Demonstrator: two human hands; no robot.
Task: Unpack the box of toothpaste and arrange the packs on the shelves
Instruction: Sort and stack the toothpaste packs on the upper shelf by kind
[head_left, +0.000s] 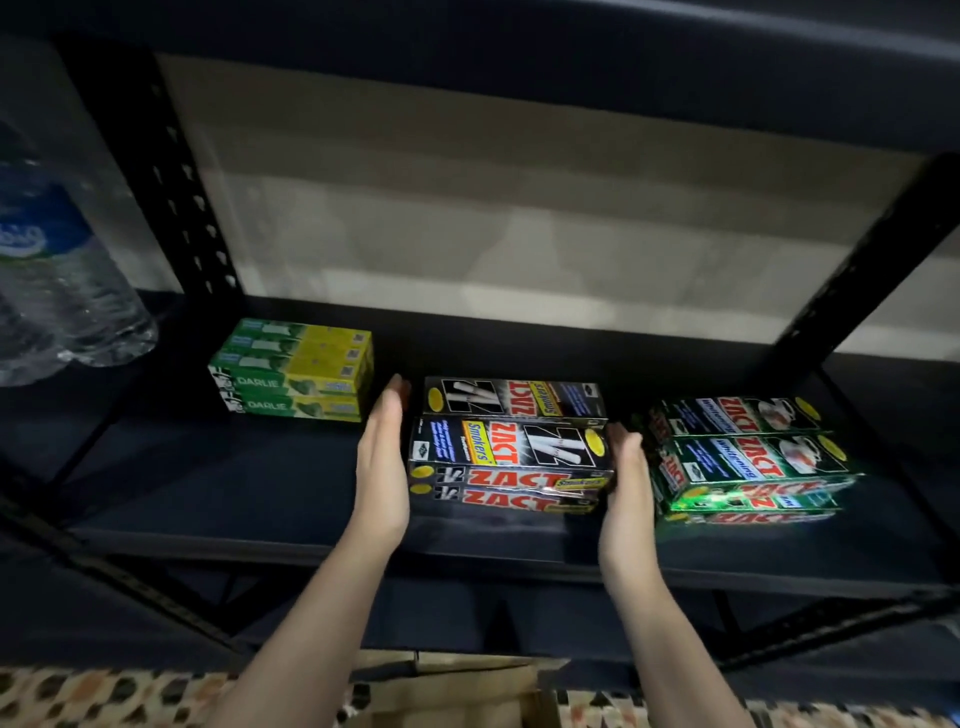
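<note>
A bundle of black Zact Smokers toothpaste packs (511, 449) lies on the dark metal shelf (208, 488), wrapped in clear film. My left hand (382, 467) lies flat against the bundle's left end with straight fingers. My right hand (626, 483) presses its right end, fingers partly hidden between this bundle and a green Zact Whitening bundle (748, 457) to the right. A stack of green and yellow Darlie packs (296, 369) sits at the back left of the shelf.
Large water bottles (57, 280) stand on the neighbouring shelf at far left. Black slotted uprights (171, 171) frame the bay, with another shelf board overhead. A brown cardboard box (457, 691) sits below, on a patterned floor.
</note>
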